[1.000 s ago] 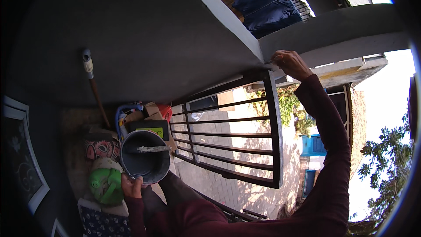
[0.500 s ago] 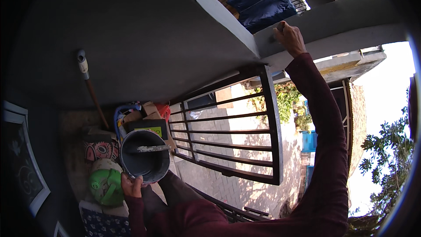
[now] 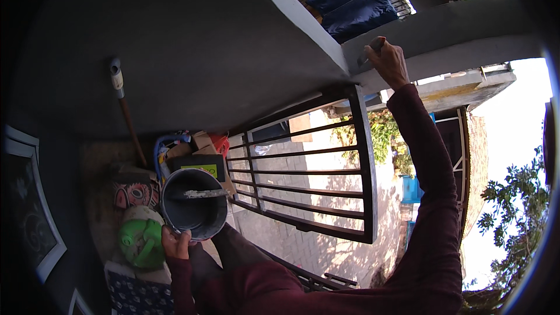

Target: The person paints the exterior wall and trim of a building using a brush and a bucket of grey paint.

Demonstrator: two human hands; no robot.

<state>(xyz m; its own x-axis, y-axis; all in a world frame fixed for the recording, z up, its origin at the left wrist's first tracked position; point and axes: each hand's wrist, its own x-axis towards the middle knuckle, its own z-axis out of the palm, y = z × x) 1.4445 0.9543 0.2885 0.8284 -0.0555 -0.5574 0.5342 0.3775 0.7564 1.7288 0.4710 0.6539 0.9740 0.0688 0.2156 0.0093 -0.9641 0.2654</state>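
Observation:
My left hand [image 3: 177, 242] grips the lower left edge of a bucket [image 3: 195, 213] with dark grey insides. A flat stick [image 3: 204, 193], crusted pale, lies across its top. Above and to the right, my right hand [image 3: 388, 61] is raised, its fingers closed round a small dark object [image 3: 374, 45], too small to name, against the grey face of a concrete beam [image 3: 440, 29]. The hand is just right of the corner where this beam meets the grey wall [image 3: 186, 52].
A brown pole [image 3: 129, 125] leans at left among cardboard boxes [image 3: 203, 140], a green container [image 3: 142, 239] and a patterned cloth [image 3: 137, 289]. A framed pane [image 3: 26, 210] is far left. A barred metal gate [image 3: 366, 198] stands over paving. Dark cloth [image 3: 359, 11] shows beyond the beam.
My right hand has risen from the corner by the gate's top onto the beam's face, then dropped slightly. My left hand still holds the bucket.

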